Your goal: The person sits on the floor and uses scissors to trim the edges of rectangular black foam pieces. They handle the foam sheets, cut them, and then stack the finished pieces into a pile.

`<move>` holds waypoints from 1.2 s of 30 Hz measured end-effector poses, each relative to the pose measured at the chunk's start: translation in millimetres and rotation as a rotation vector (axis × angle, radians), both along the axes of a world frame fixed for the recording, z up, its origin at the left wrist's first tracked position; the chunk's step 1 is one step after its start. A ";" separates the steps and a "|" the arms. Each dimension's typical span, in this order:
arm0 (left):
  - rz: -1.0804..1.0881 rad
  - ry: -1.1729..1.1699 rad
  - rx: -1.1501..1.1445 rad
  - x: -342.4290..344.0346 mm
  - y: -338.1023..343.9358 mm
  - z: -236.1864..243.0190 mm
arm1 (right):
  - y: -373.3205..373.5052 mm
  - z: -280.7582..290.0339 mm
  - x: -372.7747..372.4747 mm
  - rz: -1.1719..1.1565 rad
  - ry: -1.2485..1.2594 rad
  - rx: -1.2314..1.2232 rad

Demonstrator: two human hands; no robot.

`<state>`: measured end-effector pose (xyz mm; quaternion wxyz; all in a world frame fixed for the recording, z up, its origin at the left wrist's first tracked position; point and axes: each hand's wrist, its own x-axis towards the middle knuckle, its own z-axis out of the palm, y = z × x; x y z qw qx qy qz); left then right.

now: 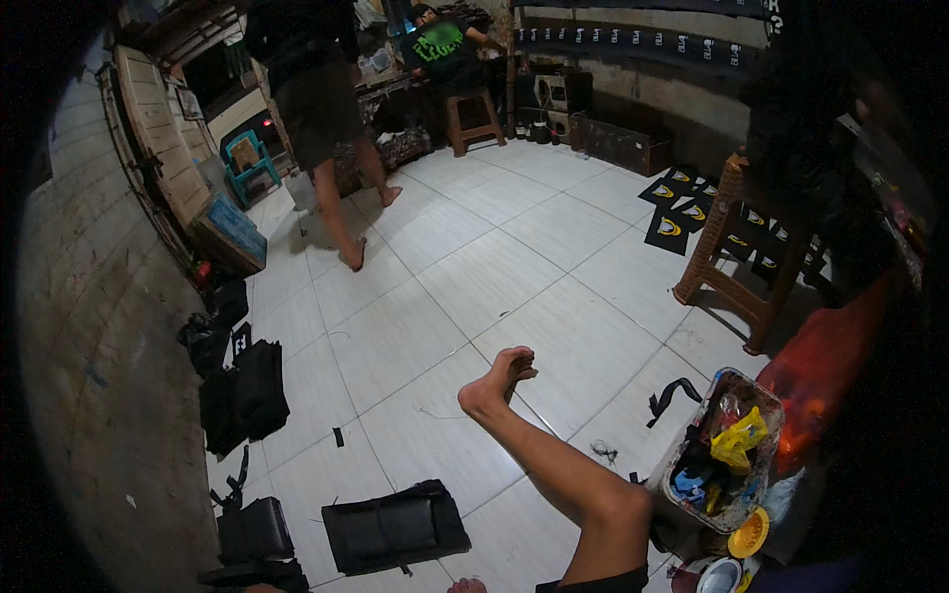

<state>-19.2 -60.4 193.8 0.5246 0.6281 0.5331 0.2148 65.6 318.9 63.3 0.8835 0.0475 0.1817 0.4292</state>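
Neither of my hands shows in the head view. My bare leg (pixel 554 455) stretches over the tiles from the lower edge. A sliver of skin and what look like toes (pixel 467 586) appear at the bottom rim, too cut off to tell for certain. Close in front lies a flat black rectangular piece (pixel 395 527), like a folded fabric pouch. To its left are another black piece (pixel 255 531) and, farther along the wall, a stack of black pieces (pixel 247 395). A small black scrap (pixel 338 437) lies between them.
At right stand a grimy bin (pixel 727 460) of scraps, a yellow plastic basket (pixel 749 534) and a brown stool (pixel 727 257). Black printed pieces (pixel 682 212) lie beyond. One person (pixel 316 109) stands at far left; another (pixel 445 49) sits on a stool at the back.
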 end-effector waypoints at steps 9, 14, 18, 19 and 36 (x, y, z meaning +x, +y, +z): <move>0.022 -0.033 -0.067 -13.7 -9.4 -15.6 | -0.2 9.9 -5.6 -0.324 0.627 0.511; 0.036 -0.068 -0.102 -19.9 -14.0 -30.7 | -11.3 21.1 -7.7 -0.301 0.525 0.474; 0.033 -0.090 -0.108 -17.7 -10.0 -27.8 | 21.5 -23.3 0.7 -0.055 -0.645 -0.360; 0.027 -0.099 -0.107 -17.6 -6.7 -28.6 | 21.8 -35.8 6.7 -0.002 -0.959 -0.594; 0.331 -0.530 -0.156 -16.1 257.5 -36.9 | 4.0 10.6 -3.3 0.155 -0.515 -0.575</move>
